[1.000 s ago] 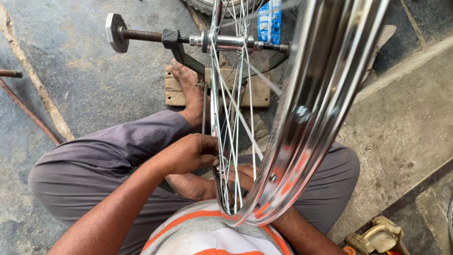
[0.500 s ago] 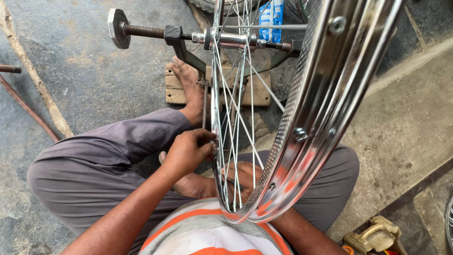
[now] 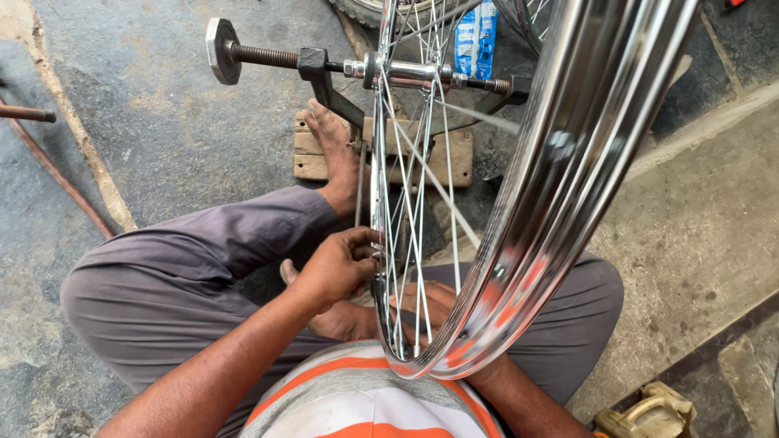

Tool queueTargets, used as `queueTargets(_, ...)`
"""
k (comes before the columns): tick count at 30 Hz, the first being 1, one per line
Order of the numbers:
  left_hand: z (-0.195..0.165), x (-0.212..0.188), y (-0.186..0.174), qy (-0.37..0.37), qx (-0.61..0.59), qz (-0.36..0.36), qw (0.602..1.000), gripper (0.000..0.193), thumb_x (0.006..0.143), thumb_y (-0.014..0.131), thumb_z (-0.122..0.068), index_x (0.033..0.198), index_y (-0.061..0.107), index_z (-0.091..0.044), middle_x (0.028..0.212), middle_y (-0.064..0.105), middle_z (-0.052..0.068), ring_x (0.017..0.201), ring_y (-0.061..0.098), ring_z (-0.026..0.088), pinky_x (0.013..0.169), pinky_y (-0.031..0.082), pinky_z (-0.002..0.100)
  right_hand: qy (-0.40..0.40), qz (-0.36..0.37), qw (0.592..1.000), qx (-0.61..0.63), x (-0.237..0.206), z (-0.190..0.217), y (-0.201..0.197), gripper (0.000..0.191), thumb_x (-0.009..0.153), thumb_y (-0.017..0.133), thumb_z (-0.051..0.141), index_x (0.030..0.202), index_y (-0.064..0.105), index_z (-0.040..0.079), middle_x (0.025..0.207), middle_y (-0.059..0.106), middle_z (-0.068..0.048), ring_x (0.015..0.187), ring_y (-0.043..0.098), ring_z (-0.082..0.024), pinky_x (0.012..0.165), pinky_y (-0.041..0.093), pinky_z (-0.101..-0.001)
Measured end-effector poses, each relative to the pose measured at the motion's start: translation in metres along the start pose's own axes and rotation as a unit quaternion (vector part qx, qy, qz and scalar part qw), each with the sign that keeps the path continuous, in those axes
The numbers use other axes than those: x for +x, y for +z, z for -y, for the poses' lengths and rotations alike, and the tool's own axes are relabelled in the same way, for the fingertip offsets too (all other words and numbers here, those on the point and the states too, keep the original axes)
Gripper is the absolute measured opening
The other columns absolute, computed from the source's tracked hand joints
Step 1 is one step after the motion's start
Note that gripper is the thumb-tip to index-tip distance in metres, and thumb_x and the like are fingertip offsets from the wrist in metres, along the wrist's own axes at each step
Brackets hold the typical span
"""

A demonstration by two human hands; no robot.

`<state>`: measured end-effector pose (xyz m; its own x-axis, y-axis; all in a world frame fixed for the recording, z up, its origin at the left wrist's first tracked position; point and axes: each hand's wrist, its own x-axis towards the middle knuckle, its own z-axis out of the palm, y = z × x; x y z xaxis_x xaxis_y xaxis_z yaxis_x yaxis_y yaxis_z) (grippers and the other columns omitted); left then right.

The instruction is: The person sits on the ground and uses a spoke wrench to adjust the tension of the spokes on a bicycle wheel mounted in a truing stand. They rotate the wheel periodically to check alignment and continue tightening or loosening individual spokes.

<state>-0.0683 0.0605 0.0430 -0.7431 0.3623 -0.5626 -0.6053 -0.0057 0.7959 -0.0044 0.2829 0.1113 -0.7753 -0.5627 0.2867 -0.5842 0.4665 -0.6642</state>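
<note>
A shiny chrome bicycle wheel rim [image 3: 560,186] with thin spokes [image 3: 406,219] stands upright in a dark metal truing stand [image 3: 324,73], its hub [image 3: 414,73] on a threaded axle. My left hand [image 3: 337,264] pinches at a spoke near the rim's lower left side, fingers closed around it. My right hand [image 3: 430,304] lies behind the spokes near the rim's bottom, partly hidden, its fingers touching the spokes. I sit cross-legged in grey trousers, with one bare foot [image 3: 337,150] pressed on the stand's wooden base [image 3: 381,154].
A blue packet [image 3: 475,36] lies beyond the hub. A rusty rod [image 3: 49,154] runs along the concrete floor at left. A tan plastic can [image 3: 645,414] sits at the bottom right. Another wheel's edge [image 3: 365,10] shows at the top.
My left hand has shifted slightly up and right along the spokes toward the rim. The view has tilted a little; the wheel stays in the stand.
</note>
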Motion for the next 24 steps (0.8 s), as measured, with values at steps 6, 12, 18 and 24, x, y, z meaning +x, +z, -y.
queueTargets(6, -0.014, 0.014, -0.020, -0.084, -0.083, 0.271, 0.955, 0.021, 0.089, 0.070, 0.004, 0.110, 0.070, 0.001, 0.080, 0.073, 0.003, 0.046, 0.052, 0.005, 0.038, 0.036, 0.020, -0.014, -0.014, 1.000, 0.008, -0.004, 0.010, -0.010, 0.039, 0.087, 0.082, 0.019, 0.121, 0.069, 0.004, 0.115, 0.072, -0.013, 0.105, 0.073, -0.028, 0.085, 0.062, -0.0378)
queueTargets(12, -0.038, 0.008, -0.012, 0.091, 0.062, -0.086, 0.990, 0.022, 0.087, 0.068, 0.000, 0.108, 0.074, -0.004, 0.083, 0.077, 0.002, 0.069, 0.069, 0.010, 0.061, 0.055, 0.025, -0.016, -0.018, 1.000, 0.007, -0.002, 0.015, -0.010, 0.041, 0.085, 0.084, 0.019, 0.120, 0.069, 0.003, 0.113, 0.072, -0.012, 0.104, 0.073, -0.027, 0.084, 0.062, -0.0387)
queueTargets(18, -0.047, 0.005, -0.007, 0.077, 0.121, -0.176, 0.974, 0.031, 0.086, 0.063, -0.005, 0.114, 0.074, -0.004, 0.082, 0.076, 0.012, 0.065, 0.073, 0.017, 0.062, 0.061, 0.031, -0.018, -0.018, 1.000, 0.009, -0.004, 0.017, -0.011, 0.042, 0.083, 0.086, 0.020, 0.118, 0.070, 0.002, 0.112, 0.072, -0.011, 0.103, 0.073, -0.026, 0.084, 0.062, -0.0396)
queueTargets(24, -0.044, -0.003, 0.005, 0.085, 0.324, -0.101, 0.937, 0.028, 0.086, 0.072, -0.012, 0.112, 0.072, -0.002, 0.088, 0.079, 0.016, 0.073, 0.080, 0.022, 0.070, 0.063, 0.034, -0.016, -0.012, 1.000, 0.015, -0.007, 0.020, -0.012, 0.044, 0.081, 0.088, 0.020, 0.116, 0.070, 0.002, 0.110, 0.073, -0.010, 0.102, 0.073, -0.026, 0.083, 0.061, -0.0405)
